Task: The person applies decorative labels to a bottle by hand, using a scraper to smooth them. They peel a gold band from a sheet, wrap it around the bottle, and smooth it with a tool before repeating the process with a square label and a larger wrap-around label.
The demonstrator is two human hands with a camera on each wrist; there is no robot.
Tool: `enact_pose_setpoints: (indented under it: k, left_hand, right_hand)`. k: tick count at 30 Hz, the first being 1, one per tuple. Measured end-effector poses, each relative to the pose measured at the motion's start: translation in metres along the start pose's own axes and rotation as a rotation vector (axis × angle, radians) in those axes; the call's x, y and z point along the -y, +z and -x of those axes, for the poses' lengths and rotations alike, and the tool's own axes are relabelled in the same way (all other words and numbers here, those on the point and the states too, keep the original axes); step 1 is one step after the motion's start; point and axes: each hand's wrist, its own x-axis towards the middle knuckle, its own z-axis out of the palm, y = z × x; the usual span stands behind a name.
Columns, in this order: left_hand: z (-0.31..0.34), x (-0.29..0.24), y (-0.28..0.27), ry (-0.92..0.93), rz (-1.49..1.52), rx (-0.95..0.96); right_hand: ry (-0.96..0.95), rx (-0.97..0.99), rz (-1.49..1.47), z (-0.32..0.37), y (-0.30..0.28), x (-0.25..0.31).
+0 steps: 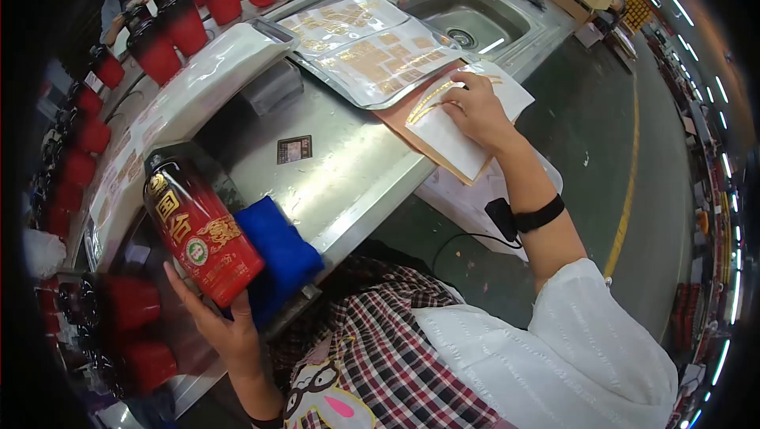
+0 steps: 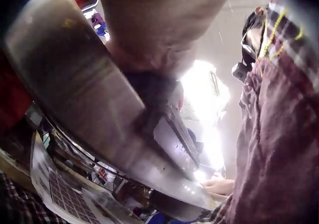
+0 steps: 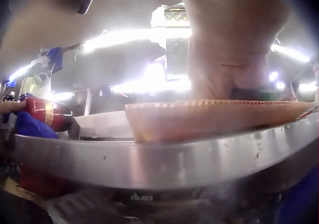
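Near the left, a red-and-black bottle point(image 1: 204, 231) with gold characters and a round green-and-white emblem lies tilted, its base toward the person. My left hand point(image 1: 226, 338) grips it around the base, thumb on one side and fingers on the other. A blue cloth point(image 1: 277, 251) is right beside the bottle. Over at the table's right edge, my right hand point(image 1: 479, 112) bends over a white sheet point(image 1: 507, 96). Its thumb and forefinger pinch at a thin gold strip point(image 1: 427, 105) on that sheet. Its other fingertips rest close over the paper.
A metal tray point(image 1: 372, 100) with sheets of gold decals lies beyond the right hand, before a steel sink point(image 1: 467, 17). A small dark card point(image 1: 294, 149) lies on the metal table point(image 1: 348, 168). Several red-and-black bottles point(image 1: 154, 53) stand along the far left.
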Motion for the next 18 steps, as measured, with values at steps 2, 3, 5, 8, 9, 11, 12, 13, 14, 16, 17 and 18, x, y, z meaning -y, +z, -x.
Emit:
enact_pose_setpoints:
  k: [2, 3, 5, 8, 9, 11, 12, 13, 14, 16, 17, 18]
  left_hand:
    - [-0.001, -0.002, -0.002, 0.115, -0.197, -0.037]
    - [-0.002, -0.005, -0.009, 0.198, -0.384, -0.029]
    - [-0.002, -0.005, -0.017, 0.287, -0.583, -0.003]
    - [-0.006, -0.010, -0.019, 0.276, -0.630, 0.057]
    - [-0.006, -0.009, -0.022, 0.306, -0.614, 0.058]
    - [-0.013, -0.023, -0.029, 0.295, -0.758, 0.113]
    - [-0.017, -0.027, -0.032, 0.346, -0.793, 0.112]
    - [-0.020, -0.030, -0.034, 0.401, -0.820, 0.116]
    - [-0.021, -0.030, -0.034, 0.441, -0.813, 0.100]
    - [-0.016, -0.027, -0.031, 0.404, -0.733, 0.083]
    - [-0.014, -0.022, -0.029, 0.391, -0.690, 0.078]
    - [-0.009, -0.014, -0.026, 0.367, -0.663, 0.074]
  right_hand:
    - [-0.030, -0.023, 0.018, -0.002, 0.000, -0.001]
    - [-0.035, -0.042, -0.018, -0.001, -0.001, 0.000]
    - [-0.064, -0.078, -0.113, 0.000, -0.002, 0.007]
    - [-0.125, -0.033, -0.241, -0.006, -0.028, 0.046]
    - [-0.148, -0.012, -0.261, -0.009, -0.034, 0.059]
    - [-0.176, 0.043, -0.311, -0.013, -0.047, 0.088]
    - [-0.201, 0.075, -0.379, -0.016, -0.052, 0.104]
    - [-0.220, 0.108, -0.438, -0.017, -0.058, 0.120]
    - [-0.232, 0.143, -0.491, -0.017, -0.063, 0.133]
    - [-0.313, 0.166, -0.561, -0.017, -0.068, 0.162]
    - [-0.348, 0.176, -0.594, -0.018, -0.069, 0.177]
    - [-0.402, 0.192, -0.603, -0.019, -0.072, 0.191]
